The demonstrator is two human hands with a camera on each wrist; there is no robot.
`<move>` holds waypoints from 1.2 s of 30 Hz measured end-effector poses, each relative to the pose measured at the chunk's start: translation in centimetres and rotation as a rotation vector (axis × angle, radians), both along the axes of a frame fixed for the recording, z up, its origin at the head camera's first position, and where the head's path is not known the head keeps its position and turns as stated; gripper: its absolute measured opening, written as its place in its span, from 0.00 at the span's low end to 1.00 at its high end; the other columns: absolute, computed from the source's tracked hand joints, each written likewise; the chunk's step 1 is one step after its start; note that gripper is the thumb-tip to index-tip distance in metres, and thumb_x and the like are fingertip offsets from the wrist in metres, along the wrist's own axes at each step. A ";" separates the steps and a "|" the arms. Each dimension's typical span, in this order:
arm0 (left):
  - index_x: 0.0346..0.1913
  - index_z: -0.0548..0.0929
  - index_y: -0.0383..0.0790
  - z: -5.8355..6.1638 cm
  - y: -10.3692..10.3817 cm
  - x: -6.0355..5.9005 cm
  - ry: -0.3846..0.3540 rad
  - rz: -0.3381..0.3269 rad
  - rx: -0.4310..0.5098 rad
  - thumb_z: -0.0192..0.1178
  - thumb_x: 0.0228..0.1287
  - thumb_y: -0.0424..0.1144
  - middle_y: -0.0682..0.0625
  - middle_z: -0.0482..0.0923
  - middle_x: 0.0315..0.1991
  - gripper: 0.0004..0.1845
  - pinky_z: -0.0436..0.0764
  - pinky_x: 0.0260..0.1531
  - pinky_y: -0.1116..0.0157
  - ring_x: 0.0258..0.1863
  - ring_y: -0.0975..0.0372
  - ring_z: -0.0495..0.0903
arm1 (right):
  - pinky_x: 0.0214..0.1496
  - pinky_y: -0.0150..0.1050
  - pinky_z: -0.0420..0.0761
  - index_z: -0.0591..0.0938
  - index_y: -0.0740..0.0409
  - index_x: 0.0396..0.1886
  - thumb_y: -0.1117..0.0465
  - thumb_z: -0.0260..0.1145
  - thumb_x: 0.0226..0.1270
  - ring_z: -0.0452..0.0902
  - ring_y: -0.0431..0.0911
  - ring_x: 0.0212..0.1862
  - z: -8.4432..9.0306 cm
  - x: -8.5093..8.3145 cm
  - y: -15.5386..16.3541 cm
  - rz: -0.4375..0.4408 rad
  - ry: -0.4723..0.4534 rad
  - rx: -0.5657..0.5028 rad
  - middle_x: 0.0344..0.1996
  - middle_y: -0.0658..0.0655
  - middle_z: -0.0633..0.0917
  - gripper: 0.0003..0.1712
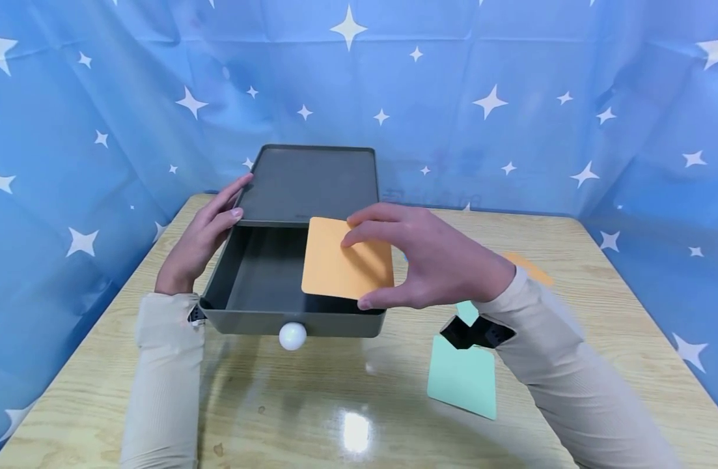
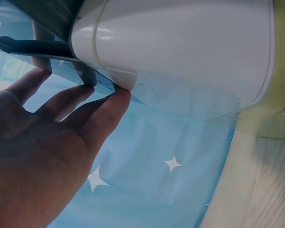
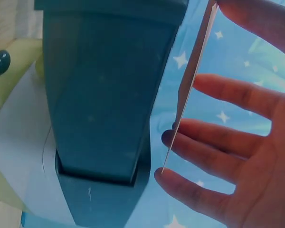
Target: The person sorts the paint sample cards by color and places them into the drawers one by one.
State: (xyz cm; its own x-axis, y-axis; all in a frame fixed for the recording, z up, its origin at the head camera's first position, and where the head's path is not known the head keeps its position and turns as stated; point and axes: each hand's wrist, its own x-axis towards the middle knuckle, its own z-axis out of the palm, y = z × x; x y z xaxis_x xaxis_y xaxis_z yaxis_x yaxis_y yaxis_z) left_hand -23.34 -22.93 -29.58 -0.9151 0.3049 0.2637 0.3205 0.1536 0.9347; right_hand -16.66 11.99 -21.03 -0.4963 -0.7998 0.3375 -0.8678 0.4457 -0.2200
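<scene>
This looks like a staged recording booth rather than a lived-in room. A blue cloth backdrop (image 1: 511, 98) printed with white stars hangs beyond the hands and closes in on both sides of them. Under the hands lies a pale wooden tabletop (image 1: 599, 273) with a glossy surface that mirrors an overhead light near the person's sleeves.

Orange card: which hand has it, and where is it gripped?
The right hand pinches the orange card by its right edges, thumb at the near corner, fingertips on top, above the open gray drawer.
</scene>
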 end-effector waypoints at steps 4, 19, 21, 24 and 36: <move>0.80 0.56 0.60 0.0 0.0 0.0 -0.005 0.004 0.000 0.46 0.80 0.46 0.50 0.48 0.82 0.29 0.54 0.76 0.49 0.79 0.55 0.53 | 0.56 0.44 0.78 0.82 0.49 0.54 0.42 0.79 0.50 0.79 0.46 0.58 -0.2 0.0 -1.0 0.026 -0.003 0.025 0.59 0.52 0.80 0.33; 0.80 0.56 0.60 0.0 0.0 0.0 -0.006 -0.003 0.006 0.45 0.80 0.46 0.50 0.48 0.82 0.29 0.56 0.74 0.52 0.79 0.55 0.53 | 0.56 0.46 0.80 0.81 0.50 0.55 0.41 0.77 0.53 0.83 0.48 0.55 -0.8 -0.5 -2.4 0.021 0.023 0.104 0.61 0.54 0.81 0.33; 0.79 0.57 0.60 0.0 0.0 0.0 -0.008 -0.002 0.008 0.46 0.80 0.46 0.50 0.48 0.82 0.29 0.56 0.74 0.51 0.79 0.55 0.54 | 0.56 0.47 0.80 0.81 0.50 0.55 0.41 0.77 0.53 0.82 0.49 0.57 -0.8 -0.6 -2.5 0.010 0.025 0.110 0.61 0.54 0.82 0.33; 0.79 0.57 0.60 0.1 0.2 -0.1 -0.010 0.000 0.006 0.46 0.79 0.46 0.50 0.48 0.82 0.29 0.54 0.75 0.47 0.79 0.55 0.54 | 0.56 0.46 0.80 0.81 0.51 0.57 0.41 0.77 0.54 0.83 0.48 0.56 -0.8 -0.8 -2.4 0.000 0.015 0.120 0.60 0.53 0.83 0.34; 0.79 0.57 0.60 -0.1 0.1 -0.2 -0.005 0.014 -0.002 0.45 0.79 0.46 0.50 0.48 0.82 0.29 0.51 0.76 0.42 0.79 0.54 0.53 | 0.56 0.47 0.80 0.83 0.54 0.56 0.41 0.78 0.52 0.85 0.48 0.51 -0.7 -1.1 -1.9 -0.003 0.013 0.082 0.53 0.53 0.87 0.35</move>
State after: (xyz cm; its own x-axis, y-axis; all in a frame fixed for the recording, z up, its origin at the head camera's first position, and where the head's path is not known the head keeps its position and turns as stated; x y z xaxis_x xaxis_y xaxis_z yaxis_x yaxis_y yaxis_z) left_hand -23.54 -22.80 -29.70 -0.9205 0.2929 0.2585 0.3137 0.1596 0.9360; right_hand -17.80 10.11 -21.77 -0.4945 -0.8237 0.2777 -0.8691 0.4640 -0.1713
